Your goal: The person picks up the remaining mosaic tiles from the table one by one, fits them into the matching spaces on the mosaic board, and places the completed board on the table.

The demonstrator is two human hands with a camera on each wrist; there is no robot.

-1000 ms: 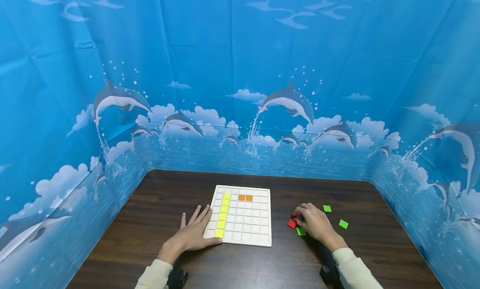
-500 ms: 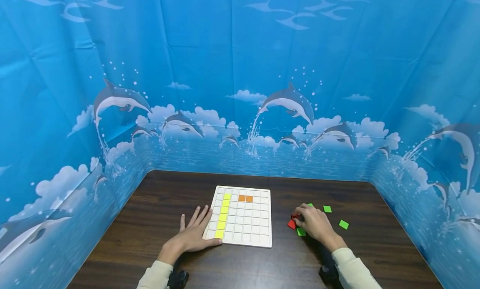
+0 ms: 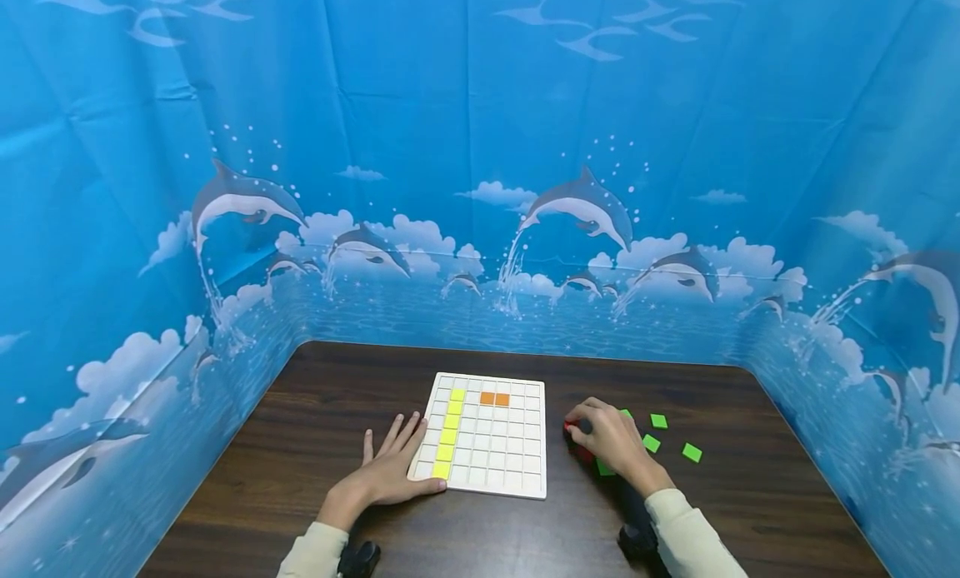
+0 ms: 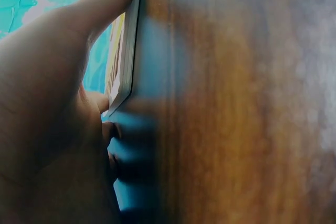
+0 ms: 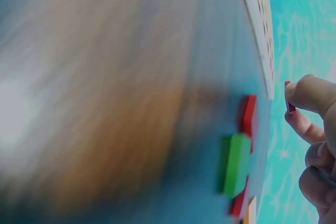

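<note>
A white gridded board (image 3: 491, 457) lies on the table, carrying a column of yellow tiles (image 3: 448, 436) and two orange tiles (image 3: 495, 399). My left hand (image 3: 381, 476) rests at its near left corner, fingers spread along the left edge and thumb on the near edge; the left wrist view shows the thumb (image 4: 100, 9) against the board's rim. To the right of the board, my right hand (image 3: 611, 435) pinches a small red tile (image 5: 292, 107) between thumb and finger, raised off the table. Below that hand, a red tile (image 5: 250, 115) and a green tile (image 5: 237, 163) lie on the table.
Loose green tiles (image 3: 692, 452) lie to the right of and behind my right hand. The dark wooden table (image 3: 480, 536) ends at a blue dolphin-print curtain (image 3: 465, 311) at the back and both sides.
My right hand has lifted a red tile from the loose pieces and moved slightly left towards the board, uncovering a green tile. My left hand has stayed on the board.
</note>
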